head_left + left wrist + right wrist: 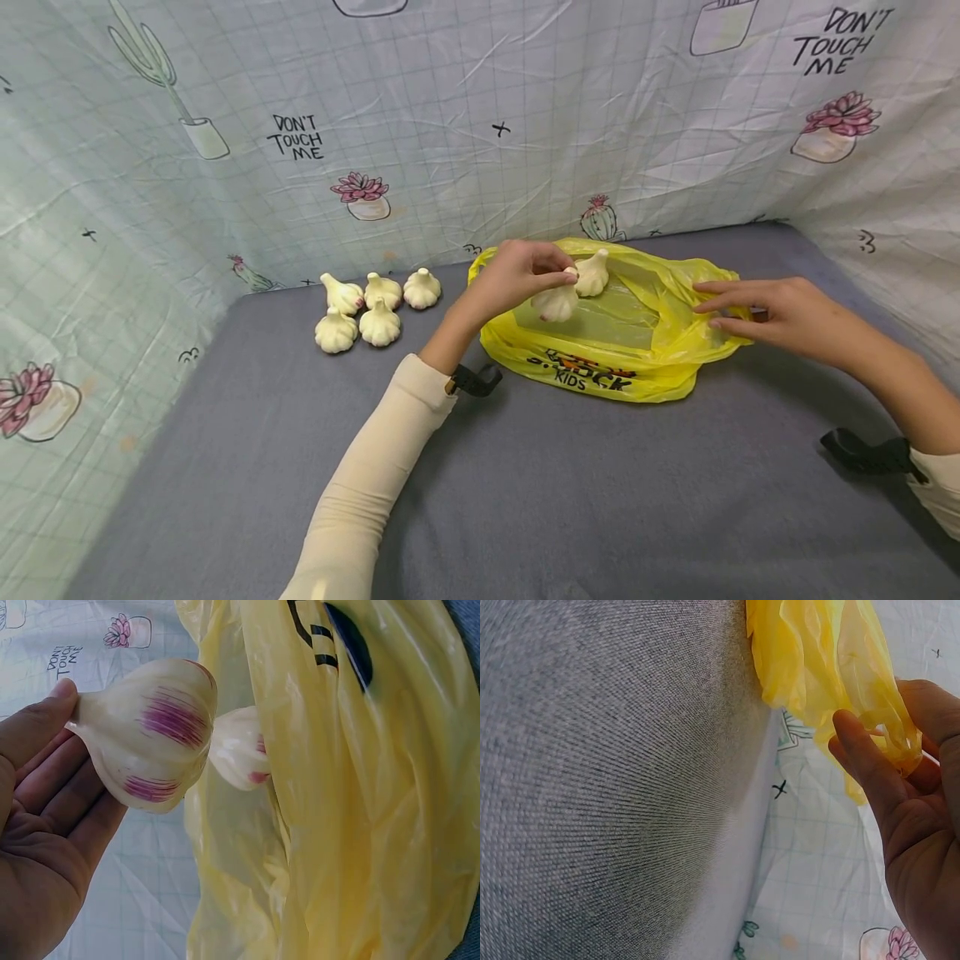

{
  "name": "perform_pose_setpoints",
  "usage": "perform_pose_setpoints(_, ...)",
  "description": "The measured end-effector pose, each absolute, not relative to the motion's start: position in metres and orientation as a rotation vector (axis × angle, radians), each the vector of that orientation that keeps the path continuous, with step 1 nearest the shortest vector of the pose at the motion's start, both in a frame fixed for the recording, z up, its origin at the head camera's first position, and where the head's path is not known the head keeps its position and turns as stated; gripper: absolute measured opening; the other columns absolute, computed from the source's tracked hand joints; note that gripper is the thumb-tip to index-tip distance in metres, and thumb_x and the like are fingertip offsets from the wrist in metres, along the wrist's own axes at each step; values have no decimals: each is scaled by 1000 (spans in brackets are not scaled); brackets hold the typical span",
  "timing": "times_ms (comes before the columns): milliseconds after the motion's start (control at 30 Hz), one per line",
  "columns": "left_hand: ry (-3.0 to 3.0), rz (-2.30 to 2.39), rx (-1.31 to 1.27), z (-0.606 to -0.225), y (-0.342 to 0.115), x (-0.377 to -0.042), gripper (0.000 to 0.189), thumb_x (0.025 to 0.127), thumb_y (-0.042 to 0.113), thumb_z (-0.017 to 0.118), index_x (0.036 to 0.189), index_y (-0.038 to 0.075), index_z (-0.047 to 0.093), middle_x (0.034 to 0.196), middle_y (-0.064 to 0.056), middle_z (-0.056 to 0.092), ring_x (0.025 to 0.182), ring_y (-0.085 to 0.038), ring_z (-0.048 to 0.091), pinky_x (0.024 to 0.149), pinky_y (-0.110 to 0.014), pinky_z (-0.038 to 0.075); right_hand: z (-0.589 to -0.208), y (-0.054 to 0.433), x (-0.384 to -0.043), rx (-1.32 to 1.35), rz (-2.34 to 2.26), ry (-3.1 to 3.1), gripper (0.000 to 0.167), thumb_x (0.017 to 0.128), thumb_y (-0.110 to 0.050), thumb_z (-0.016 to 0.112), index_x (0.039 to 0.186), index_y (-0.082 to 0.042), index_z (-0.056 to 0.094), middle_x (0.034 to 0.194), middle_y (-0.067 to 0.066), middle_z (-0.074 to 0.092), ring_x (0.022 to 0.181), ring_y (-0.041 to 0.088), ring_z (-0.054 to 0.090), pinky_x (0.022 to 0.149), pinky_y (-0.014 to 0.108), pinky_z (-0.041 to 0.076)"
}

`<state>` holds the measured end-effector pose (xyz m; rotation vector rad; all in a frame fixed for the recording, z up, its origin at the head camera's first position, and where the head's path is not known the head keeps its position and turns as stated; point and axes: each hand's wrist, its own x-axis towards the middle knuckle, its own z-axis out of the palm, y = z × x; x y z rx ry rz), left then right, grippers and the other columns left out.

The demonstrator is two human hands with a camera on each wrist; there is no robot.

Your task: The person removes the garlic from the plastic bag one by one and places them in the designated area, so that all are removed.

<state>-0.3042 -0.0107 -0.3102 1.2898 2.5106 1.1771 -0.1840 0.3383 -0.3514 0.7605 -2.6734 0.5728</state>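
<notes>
My left hand (513, 275) pinches a garlic bulb (557, 305) by its stem, over the open mouth of a yellow plastic bag (517, 354). In the left wrist view this held bulb (154, 735) shows purple streaks on a cream, glossy skin. A second bulb (592, 273) sits in the bag, close to its far side; the bag's wall partly covers it in the left wrist view. At the right end of the bag, my right hand (787, 321) holds the gathered edge (889, 739) between thumb and fingers.
Several more garlic bulbs (380, 323) stand grouped at the back left of the grey cloth-covered table (247, 467). A printed sheet (420, 125) hangs behind the table and along its sides. Black straps with mounts (477, 381) are on both wrists.
</notes>
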Motion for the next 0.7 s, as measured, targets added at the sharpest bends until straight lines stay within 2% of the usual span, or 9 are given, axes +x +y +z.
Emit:
perform_pose_setpoints(233,2487,1206,1306,-310,-16,-301,15,97,22,72,103,8,76,96,0,76,89,-7,71,84,-22,55,-352,340,-184,777,594,-2652,35,81,-5,83,111,-22,79,133,-10,65,66,-2,47,54,17,35)
perform_pose_setpoints(533,2519,1212,1280,-308,-26,-298,17,98,22,71,106,8,76,99,0,76,91,-7,71,84,-23,55,-352,339,-182,753,586,-2671,33,83,-6,82,112,-22,79,131,3,69,69,-1,49,55,18,36)
perform_pose_setpoints(700,2549,1193,1272,-307,-30,-296,17,98,22,71,107,8,76,100,0,76,92,-6,71,85,-24,55,-352,340,-181,753,592,-2663,34,83,-6,83,112,-22,79,132,-2,68,69,-1,49,55,18,35)
